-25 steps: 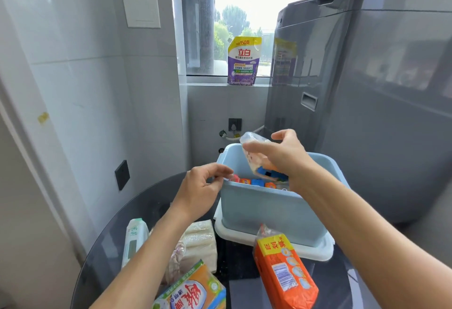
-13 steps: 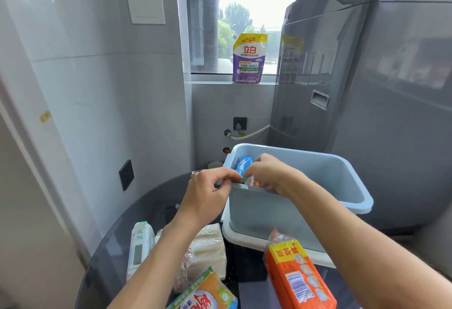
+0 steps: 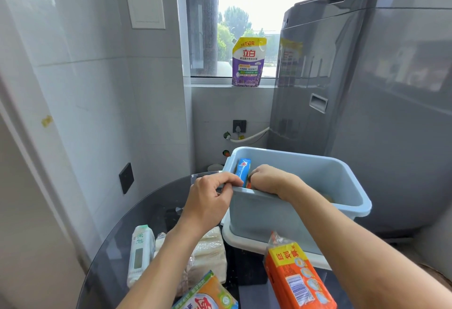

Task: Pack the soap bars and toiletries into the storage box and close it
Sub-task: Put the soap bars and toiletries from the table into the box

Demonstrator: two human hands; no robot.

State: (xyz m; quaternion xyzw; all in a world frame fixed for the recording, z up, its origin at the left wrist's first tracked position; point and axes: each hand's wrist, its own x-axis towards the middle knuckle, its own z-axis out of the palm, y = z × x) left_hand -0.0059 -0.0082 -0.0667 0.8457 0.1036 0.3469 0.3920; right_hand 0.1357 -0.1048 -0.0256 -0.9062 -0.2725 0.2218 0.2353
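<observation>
A light blue storage box (image 3: 269, 215) stands on its white lid (image 3: 233, 239) on a dark glass table (image 3: 151, 206). My left hand (image 3: 210, 201) pinches the box's near left rim. My right hand (image 3: 271, 179) reaches inside the box with curled fingers, pressed against an upright blue soap packet (image 3: 242, 171); the fingertips are hidden. In front of the box lie an orange soap pack (image 3: 298, 281), a green and orange pack (image 3: 208, 294), a white wrapped bundle (image 3: 210, 255) and a white tube (image 3: 140, 252).
A grey washing machine (image 3: 342, 88) stands close behind and right of the box. A purple detergent pouch (image 3: 248, 61) sits on the window sill. Tiled wall with a dark socket (image 3: 126, 177) is at the left, near the table's edge.
My right hand came down from above the box and went inside it with the packet. My left hand moved up and took hold of the box rim.
</observation>
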